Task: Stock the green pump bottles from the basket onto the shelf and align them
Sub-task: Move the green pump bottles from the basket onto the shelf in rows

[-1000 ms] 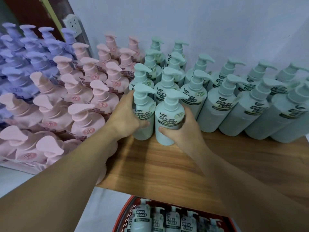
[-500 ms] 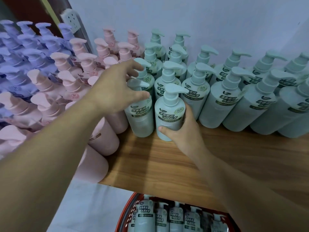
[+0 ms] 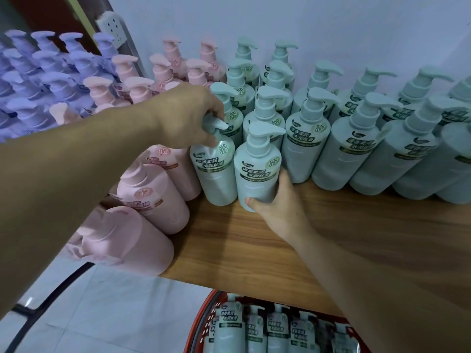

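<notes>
While left hand point(image 3: 186, 115) pinches one upright bottle's right-pointing pump point(image 3: 214, 122), right hand point(image 3: 277, 202) around neighbour bottle point(image 3: 257, 169).

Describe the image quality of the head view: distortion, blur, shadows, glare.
Head view: wide-angle bending leans the right-hand green bottles outward; the left hand on a pump head and nearby pink bottles look slightly motion-soft; the right hand casts a soft shadow on the wooden shelf; light is even, with no harsh glare; basket labels are blurry.

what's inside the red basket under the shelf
The red basket holds more green pump bottles standing upright, labels facing up toward the camera. The wooden shelf and the right forearm cover its far and right parts, so the count is unclear.
</notes>
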Action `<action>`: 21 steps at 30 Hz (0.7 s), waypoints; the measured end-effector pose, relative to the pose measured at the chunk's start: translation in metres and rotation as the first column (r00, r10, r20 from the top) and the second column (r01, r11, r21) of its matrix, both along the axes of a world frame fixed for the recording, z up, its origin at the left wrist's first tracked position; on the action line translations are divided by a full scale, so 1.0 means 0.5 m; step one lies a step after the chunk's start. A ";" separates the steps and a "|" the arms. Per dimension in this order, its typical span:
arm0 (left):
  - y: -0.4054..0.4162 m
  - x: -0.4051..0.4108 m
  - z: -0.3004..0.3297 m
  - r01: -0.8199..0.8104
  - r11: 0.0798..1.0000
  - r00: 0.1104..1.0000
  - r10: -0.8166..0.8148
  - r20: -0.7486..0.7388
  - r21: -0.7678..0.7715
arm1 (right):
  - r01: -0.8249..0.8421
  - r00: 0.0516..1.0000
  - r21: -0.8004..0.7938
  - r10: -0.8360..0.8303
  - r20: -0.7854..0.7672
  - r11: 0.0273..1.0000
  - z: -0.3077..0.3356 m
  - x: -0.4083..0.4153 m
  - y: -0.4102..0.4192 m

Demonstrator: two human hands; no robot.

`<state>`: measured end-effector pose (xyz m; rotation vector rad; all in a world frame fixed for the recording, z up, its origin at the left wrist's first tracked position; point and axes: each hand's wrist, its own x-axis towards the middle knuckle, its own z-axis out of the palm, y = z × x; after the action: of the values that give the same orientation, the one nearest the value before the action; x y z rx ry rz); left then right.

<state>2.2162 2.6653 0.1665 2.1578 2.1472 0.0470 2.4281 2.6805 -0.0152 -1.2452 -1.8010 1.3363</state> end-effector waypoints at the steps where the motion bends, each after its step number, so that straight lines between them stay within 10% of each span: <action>1: -0.002 -0.001 0.001 0.001 1.000 1.000 -0.001 0.001 -0.002 | -0.008 1.000 0.000 0.008 0.002 1.000 -0.001 -0.005 -0.002; 21: 0.004 -0.007 -0.001 0.015 0.999 1.000 -0.015 -0.010 -0.046 | 0.097 0.995 0.114 -0.095 -0.026 0.989 0.046 -0.025 -0.003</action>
<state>2.2127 2.6673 0.1661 2.1533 2.1153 -0.0147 2.4154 2.6788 0.0079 -1.2352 -1.7551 1.1709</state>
